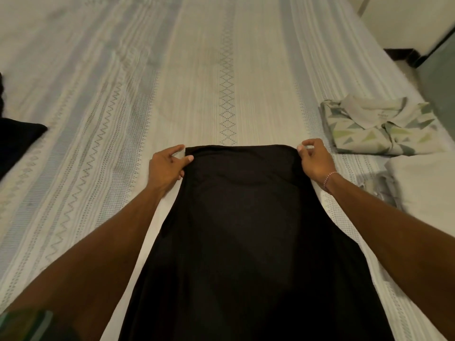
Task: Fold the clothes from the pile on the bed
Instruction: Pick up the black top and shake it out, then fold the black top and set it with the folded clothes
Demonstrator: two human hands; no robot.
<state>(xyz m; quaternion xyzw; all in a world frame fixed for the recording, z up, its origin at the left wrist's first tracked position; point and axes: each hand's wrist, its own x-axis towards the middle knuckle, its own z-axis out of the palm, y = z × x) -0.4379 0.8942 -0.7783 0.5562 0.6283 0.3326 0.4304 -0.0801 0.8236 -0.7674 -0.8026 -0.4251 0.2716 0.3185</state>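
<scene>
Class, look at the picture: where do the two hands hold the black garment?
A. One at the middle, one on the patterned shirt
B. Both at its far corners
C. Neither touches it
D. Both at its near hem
B: the left hand and the right hand each pinch a far corner of the black garment, which lies spread on the bed.

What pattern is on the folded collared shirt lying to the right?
In the head view, the folded collared shirt is pale cream with green and grey triangles.
</scene>
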